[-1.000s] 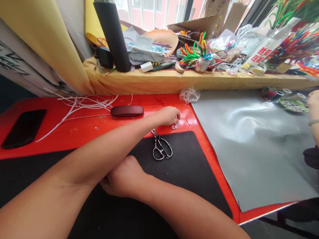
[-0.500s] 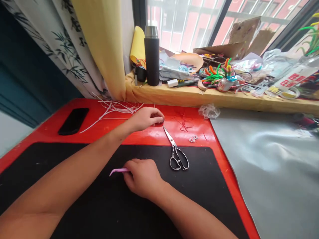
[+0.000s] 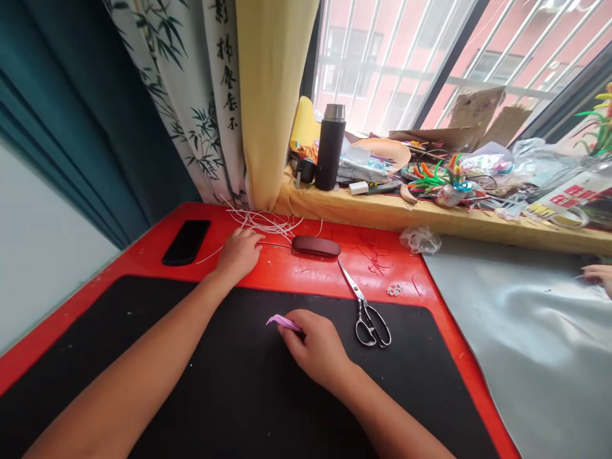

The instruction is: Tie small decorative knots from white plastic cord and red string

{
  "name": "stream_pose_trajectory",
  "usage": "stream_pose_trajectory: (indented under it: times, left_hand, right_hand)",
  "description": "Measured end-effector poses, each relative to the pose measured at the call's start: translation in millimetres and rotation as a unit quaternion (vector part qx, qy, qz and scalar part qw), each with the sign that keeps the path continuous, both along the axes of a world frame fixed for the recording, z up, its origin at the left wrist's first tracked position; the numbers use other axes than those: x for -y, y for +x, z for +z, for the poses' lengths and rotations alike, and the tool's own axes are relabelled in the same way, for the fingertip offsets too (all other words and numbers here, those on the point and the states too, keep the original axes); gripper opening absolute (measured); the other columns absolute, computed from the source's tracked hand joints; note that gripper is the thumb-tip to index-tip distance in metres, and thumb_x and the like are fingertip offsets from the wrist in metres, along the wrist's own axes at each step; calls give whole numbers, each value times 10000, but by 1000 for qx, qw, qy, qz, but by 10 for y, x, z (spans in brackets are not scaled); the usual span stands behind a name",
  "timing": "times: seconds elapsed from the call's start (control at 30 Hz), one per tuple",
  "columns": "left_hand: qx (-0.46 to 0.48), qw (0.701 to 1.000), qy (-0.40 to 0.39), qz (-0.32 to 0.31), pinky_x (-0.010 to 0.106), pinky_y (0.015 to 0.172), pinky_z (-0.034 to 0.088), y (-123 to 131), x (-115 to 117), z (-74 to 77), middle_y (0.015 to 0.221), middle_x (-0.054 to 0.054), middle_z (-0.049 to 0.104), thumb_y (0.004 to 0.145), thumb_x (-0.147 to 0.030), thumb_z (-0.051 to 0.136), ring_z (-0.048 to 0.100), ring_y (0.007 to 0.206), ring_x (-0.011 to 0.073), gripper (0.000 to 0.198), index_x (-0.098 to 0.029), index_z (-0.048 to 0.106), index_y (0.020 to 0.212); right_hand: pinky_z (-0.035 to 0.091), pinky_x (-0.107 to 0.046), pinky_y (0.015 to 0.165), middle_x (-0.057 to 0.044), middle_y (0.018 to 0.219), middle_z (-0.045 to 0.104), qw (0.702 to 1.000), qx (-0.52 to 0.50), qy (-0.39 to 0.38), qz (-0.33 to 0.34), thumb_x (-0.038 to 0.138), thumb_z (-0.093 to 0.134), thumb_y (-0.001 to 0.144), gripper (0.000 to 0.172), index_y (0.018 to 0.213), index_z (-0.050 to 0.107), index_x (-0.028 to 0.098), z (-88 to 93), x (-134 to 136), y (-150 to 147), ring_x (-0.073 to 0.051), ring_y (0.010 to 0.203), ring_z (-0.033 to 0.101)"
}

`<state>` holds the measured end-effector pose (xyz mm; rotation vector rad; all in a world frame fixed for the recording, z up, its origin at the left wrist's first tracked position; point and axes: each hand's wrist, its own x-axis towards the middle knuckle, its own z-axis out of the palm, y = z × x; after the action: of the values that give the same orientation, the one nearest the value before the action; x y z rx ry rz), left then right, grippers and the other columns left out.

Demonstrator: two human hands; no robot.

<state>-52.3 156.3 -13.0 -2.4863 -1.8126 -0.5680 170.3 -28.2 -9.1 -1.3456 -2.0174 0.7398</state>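
Observation:
My left hand (image 3: 238, 252) reaches over the red table (image 3: 143, 255) to the loose white strips (image 3: 261, 222) near the curtain, its fingers curled on them. My right hand (image 3: 316, 347) rests on the black mat (image 3: 191, 376) and pinches a small pink strip (image 3: 283, 322) that sticks out to the left. A dark red case (image 3: 316, 245) lies just right of my left hand. Silver scissors (image 3: 366, 310) lie shut to the right of my right hand, across the mat's edge.
A black phone (image 3: 186, 241) lies at the table's back left. Small clear beads (image 3: 394, 289) and red thread scraps (image 3: 374, 256) sit near the scissors. A silver sheet (image 3: 530, 344) covers the right side. The yellow sill holds a black flask (image 3: 329, 147) and craft clutter. Another person's hand (image 3: 598, 274) shows at far right.
My left hand has moved left from beside the dark red case to the white strips. My right hand still holds the pink strip. The view has tilted up and turned left.

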Motion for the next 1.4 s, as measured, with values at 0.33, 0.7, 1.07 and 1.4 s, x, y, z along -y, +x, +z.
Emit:
stream_pose_trajectory:
  times: [0.33, 0.7, 1.07, 1.4]
  left_hand:
    - [-2, 1000, 3, 13, 450, 1030, 463, 60, -186, -98, 1216, 162, 716, 943, -205, 598, 581, 1214, 342, 256, -166, 763, 1134]
    - [-41, 999, -18, 25, 459, 963, 455, 104, -109, -30, 1068, 176, 761, 980, -187, 506, 640, 1118, 356, 234, -160, 738, 965]
    - [-43, 998, -22, 27, 393, 796, 472, -63, 390, 337, 987, 121, 791, 1021, -269, 455, 727, 937, 317, 264, -198, 707, 1054]
    - [327, 923, -193, -55, 300, 723, 473, 222, 1198, 448, 773, 4, 720, 950, -458, 600, 672, 746, 205, 237, -238, 672, 903]
  right_hand:
    - [472, -299, 767, -57, 923, 745, 993, 19, 70, -98, 232, 599, 1009, 128, 964, 718, 213, 96, -221, 271, -219, 846, 687]
    - [512, -361, 872, -93, 1080, 763, 971, 157, 95, -152, 188, 624, 987, 190, 1140, 733, 215, 32, -419, 389, -264, 993, 721]
    - [517, -424, 945, -114, 1102, 765, 974, 63, 167, -137, 247, 599, 1032, 159, 1093, 740, 210, -53, -402, 433, -282, 1033, 704]
    - [561, -355, 795, -73, 953, 757, 964, -181, 71, -182, 437, 640, 1006, 292, 1158, 721, 202, 136, -257, 403, -223, 829, 700]
